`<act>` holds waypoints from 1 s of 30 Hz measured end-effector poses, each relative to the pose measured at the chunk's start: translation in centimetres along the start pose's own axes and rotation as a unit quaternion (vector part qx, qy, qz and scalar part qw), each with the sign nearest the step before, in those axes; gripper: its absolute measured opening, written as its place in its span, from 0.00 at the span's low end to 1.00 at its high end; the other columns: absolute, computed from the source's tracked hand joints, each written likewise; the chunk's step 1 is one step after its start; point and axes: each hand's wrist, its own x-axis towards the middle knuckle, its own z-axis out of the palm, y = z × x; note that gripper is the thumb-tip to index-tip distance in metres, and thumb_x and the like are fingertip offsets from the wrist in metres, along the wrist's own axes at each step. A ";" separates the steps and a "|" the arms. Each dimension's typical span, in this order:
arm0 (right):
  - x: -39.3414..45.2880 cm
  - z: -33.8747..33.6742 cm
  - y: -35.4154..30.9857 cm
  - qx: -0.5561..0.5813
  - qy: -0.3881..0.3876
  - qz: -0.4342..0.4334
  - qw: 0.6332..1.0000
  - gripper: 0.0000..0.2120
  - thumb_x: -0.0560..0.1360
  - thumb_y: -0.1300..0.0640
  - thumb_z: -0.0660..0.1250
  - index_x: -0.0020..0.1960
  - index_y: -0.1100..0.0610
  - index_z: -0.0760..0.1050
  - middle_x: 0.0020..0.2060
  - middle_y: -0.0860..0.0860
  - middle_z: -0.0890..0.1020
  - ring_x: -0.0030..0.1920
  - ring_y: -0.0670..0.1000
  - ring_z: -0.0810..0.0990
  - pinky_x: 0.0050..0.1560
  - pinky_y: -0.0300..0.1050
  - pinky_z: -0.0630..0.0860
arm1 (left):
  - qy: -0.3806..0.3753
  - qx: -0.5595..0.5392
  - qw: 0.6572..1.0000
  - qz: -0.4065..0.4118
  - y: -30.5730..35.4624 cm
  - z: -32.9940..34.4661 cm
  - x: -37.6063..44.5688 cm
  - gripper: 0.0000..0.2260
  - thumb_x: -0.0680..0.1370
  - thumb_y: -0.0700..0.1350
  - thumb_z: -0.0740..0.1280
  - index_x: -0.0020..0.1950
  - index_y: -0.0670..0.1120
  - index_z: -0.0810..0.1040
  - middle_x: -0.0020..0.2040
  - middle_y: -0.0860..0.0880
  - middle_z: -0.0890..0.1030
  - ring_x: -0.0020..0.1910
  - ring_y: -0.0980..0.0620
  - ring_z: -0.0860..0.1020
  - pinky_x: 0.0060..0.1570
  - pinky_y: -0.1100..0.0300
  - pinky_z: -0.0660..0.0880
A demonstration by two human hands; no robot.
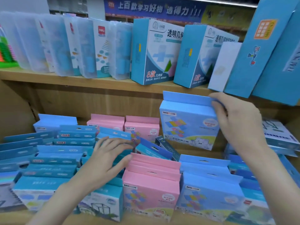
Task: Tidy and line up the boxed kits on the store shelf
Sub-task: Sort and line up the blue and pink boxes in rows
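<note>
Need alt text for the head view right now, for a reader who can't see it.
The right hand holds a blue box up by its top edge above the lower shelf, while the left hand rests open on crowded blue and pink boxes below.

my fingers (215, 103) pinch a matt blue cardboard kit box (186, 122); frosted clear plastic cases (120, 49) stand on the smooth light wood shelf (65, 79).

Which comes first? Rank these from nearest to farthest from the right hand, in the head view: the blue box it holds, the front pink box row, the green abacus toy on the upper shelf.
1. Blue box: held at its top corner by the right hand.
2. Front pink box row: lower shelf, below and left of that hand.
3. Green abacus toy: far left end of the upper shelf.
</note>
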 end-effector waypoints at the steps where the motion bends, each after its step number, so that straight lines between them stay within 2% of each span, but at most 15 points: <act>1: -0.7 -0.7 0.9 -0.009 0.008 -0.001 1.000 0.09 0.76 0.59 0.61 0.53 0.57 0.77 0.42 0.58 0.83 0.41 0.64 0.80 0.39 0.54 0.76 | -0.003 -0.003 1.000 0.007 0.2 0.2 0.2 0.18 0.80 0.61 0.50 0.57 0.56 0.76 0.56 0.65 0.72 0.57 0.68 0.66 0.64 0.62 0.54; 4: -2.4 -0.3 4.4 -0.024 -0.056 0.037 0.997 0.07 0.75 0.63 0.64 0.51 0.57 0.77 0.36 0.55 0.82 0.38 0.63 0.80 0.35 0.49 0.71 | -0.020 -0.004 1.000 0.019 0.4 0.7 0.6 0.21 0.79 0.62 0.49 0.57 0.55 0.77 0.57 0.64 0.73 0.58 0.66 0.67 0.65 0.63 0.52; 6: -3.4 1.0 6.8 -0.014 -0.132 0.078 0.988 0.07 0.76 0.62 0.63 0.51 0.55 0.77 0.26 0.46 0.74 0.33 0.60 0.75 0.32 0.47 0.66 | -0.025 0.000 1.000 0.016 0.4 1.0 0.7 0.22 0.79 0.63 0.48 0.57 0.55 0.77 0.57 0.63 0.74 0.58 0.65 0.68 0.66 0.63 0.50; 8: -4.2 2.5 8.4 0.000 -0.200 0.114 0.973 0.06 0.76 0.60 0.63 0.50 0.52 0.76 0.24 0.44 0.70 0.31 0.56 0.71 0.31 0.48 0.66 | -0.026 -0.002 1.000 0.007 0.4 1.1 0.6 0.23 0.79 0.63 0.47 0.57 0.55 0.77 0.56 0.62 0.75 0.58 0.65 0.68 0.65 0.62 0.51; 11: -5.2 4.5 9.3 0.007 -0.282 0.147 0.948 0.07 0.76 0.60 0.62 0.44 0.48 0.73 0.28 0.51 0.76 0.32 0.55 0.74 0.33 0.49 0.70 | -0.025 -0.016 1.000 -0.008 0.4 1.2 0.6 0.25 0.78 0.64 0.46 0.56 0.56 0.78 0.55 0.63 0.75 0.57 0.66 0.68 0.64 0.59 0.53; 13: -5.4 5.5 9.6 -0.011 -0.333 0.157 0.930 0.07 0.76 0.61 0.62 0.42 0.51 0.74 0.31 0.54 0.79 0.34 0.55 0.76 0.36 0.50 0.71 | -0.031 -0.020 0.999 -0.017 0.3 1.2 0.6 0.26 0.78 0.66 0.45 0.56 0.55 0.78 0.54 0.64 0.75 0.56 0.67 0.67 0.64 0.60 0.54; 16: -4.5 5.3 9.4 -0.027 -0.380 0.153 0.912 0.05 0.76 0.59 0.62 0.43 0.54 0.75 0.41 0.55 0.82 0.46 0.56 0.79 0.44 0.48 0.72 | -0.044 -0.011 0.999 -0.028 0.2 1.4 0.5 0.28 0.76 0.67 0.43 0.56 0.56 0.77 0.54 0.65 0.73 0.56 0.69 0.65 0.63 0.65 0.50; 18: -3.2 4.7 7.8 0.021 -0.374 0.141 0.916 0.05 0.76 0.57 0.64 0.49 0.55 0.77 0.45 0.51 0.81 0.50 0.52 0.78 0.51 0.46 0.73 | -0.043 -0.012 0.999 -0.029 0.2 1.4 0.5 0.28 0.76 0.67 0.44 0.56 0.55 0.78 0.53 0.65 0.73 0.55 0.70 0.65 0.62 0.65 0.51; 21: -1.2 5.9 2.7 0.092 -0.384 0.041 0.918 0.10 0.75 0.50 0.65 0.52 0.55 0.77 0.47 0.49 0.81 0.51 0.49 0.77 0.55 0.44 0.72 | -0.031 -0.019 0.999 -0.024 0.3 1.4 0.7 0.25 0.78 0.64 0.47 0.53 0.54 0.80 0.51 0.64 0.74 0.53 0.70 0.65 0.59 0.65 0.55; 23: -0.5 8.2 -0.8 0.098 -0.458 -0.014 0.884 0.13 0.73 0.46 0.66 0.49 0.56 0.79 0.45 0.50 0.82 0.47 0.50 0.79 0.50 0.46 0.75 | -0.020 -0.027 0.999 -0.029 0.3 1.3 0.8 0.21 0.78 0.60 0.52 0.50 0.53 0.81 0.50 0.64 0.76 0.52 0.69 0.67 0.58 0.66 0.55; 24: -0.4 9.5 -2.2 0.089 -0.502 -0.029 0.860 0.15 0.72 0.46 0.67 0.46 0.58 0.79 0.41 0.51 0.81 0.43 0.51 0.78 0.45 0.48 0.74 | -0.017 -0.028 0.999 -0.033 0.3 1.3 0.9 0.19 0.77 0.58 0.53 0.48 0.53 0.82 0.50 0.64 0.77 0.52 0.69 0.68 0.58 0.68 0.54; 26: -0.5 11.7 -3.9 0.051 -0.569 -0.056 0.819 0.16 0.71 0.50 0.69 0.38 0.64 0.74 0.31 0.53 0.74 0.33 0.54 0.71 0.32 0.46 0.66 | -0.017 -0.031 0.998 -0.044 0.4 1.3 0.9 0.19 0.76 0.57 0.53 0.47 0.53 0.83 0.50 0.66 0.75 0.52 0.66 0.69 0.59 0.72 0.50; 28: -0.7 12.8 -4.5 0.021 -0.572 -0.074 0.816 0.16 0.71 0.57 0.68 0.30 0.61 0.65 0.28 0.53 0.67 0.31 0.53 0.65 0.30 0.45 0.58 | -0.024 -0.041 0.997 -0.060 0.6 1.3 0.8 0.20 0.75 0.57 0.52 0.47 0.52 0.83 0.50 0.65 0.75 0.53 0.65 0.70 0.61 0.68 0.50; 30: -0.9 13.1 -4.8 -0.008 -0.542 -0.087 0.836 0.16 0.74 0.57 0.65 0.31 0.56 0.63 0.35 0.54 0.71 0.36 0.54 0.70 0.34 0.43 0.61 | -0.029 -0.048 0.996 -0.071 0.6 1.2 0.6 0.21 0.74 0.57 0.52 0.46 0.52 0.83 0.50 0.62 0.78 0.52 0.64 0.72 0.63 0.62 0.53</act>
